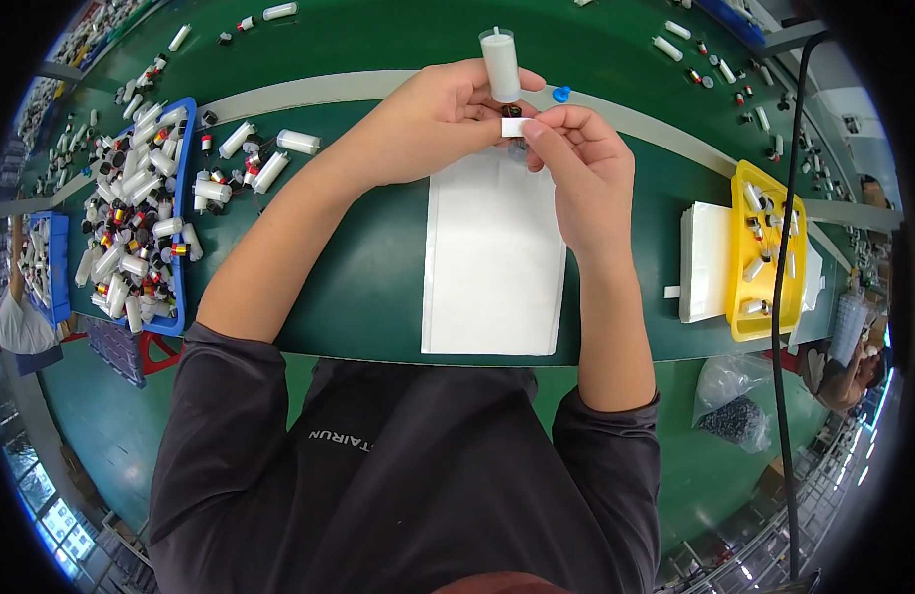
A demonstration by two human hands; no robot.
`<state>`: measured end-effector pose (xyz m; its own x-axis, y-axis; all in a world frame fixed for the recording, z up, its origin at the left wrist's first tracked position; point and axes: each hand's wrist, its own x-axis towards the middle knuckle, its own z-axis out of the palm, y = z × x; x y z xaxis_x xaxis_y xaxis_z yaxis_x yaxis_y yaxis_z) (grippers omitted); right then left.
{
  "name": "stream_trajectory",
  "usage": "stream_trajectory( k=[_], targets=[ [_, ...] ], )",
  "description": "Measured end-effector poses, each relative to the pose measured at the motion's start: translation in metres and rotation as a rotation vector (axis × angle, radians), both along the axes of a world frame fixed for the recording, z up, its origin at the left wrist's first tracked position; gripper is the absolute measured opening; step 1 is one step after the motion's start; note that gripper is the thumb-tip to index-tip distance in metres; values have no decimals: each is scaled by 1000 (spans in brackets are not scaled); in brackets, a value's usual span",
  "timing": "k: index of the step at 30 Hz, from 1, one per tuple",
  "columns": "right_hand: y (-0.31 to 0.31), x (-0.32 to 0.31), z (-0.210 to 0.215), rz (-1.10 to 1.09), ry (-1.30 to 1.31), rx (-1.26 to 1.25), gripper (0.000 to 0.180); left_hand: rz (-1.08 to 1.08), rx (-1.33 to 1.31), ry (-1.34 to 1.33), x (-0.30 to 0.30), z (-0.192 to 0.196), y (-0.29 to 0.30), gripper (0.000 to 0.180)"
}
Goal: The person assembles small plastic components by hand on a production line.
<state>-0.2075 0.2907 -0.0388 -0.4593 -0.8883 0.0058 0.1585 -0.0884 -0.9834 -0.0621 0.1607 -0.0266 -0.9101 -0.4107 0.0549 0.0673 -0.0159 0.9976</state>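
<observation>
Left hand: the left hand (423,117) is closed on the white tube (501,67), with fingers behind it; its thumb points to the left end of the label, and whether it touches there I cannot tell.
Right hand: the right hand (594,168) is pinched, thumb against finger, on the right end of the small white label (514,127).
Tube: it is almost upright, above the far end of the sheet, with its narrow tip up; a dark part (512,111) is at its lower end, just above the label.
Under the label: something see-through, mostly hidden; what it is, I cannot tell.
Sheet: the white sheet (493,262) lies flat on the green table (368,262), between the two forearms.
Blue cap: the small blue cap (561,94) lies beyond the hands, near the fingers of the right one.
Left side: the blue bin (186,178) is piled with tubes and small parts; some loose tubes (298,142) lie between it and the left forearm.
Right side: the yellow tray (739,287) holds a few tubes; the paper stack (705,262) is just beside it, and a black cable (780,287) passes in front of the tray.
Far side: more tubes and parts are scattered on the green surface (576,40).
</observation>
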Motion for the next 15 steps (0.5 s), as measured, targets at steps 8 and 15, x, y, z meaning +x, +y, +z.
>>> stream_trajectory(
  k=[8,15],
  targets=[
    [-1,7,1,-99,93,-17,10,-14,-152,-70,6,9,-1,42],
    [1,11,5,-90,47,10,12,6,-190,40,6,2,-4,42]
  ],
)
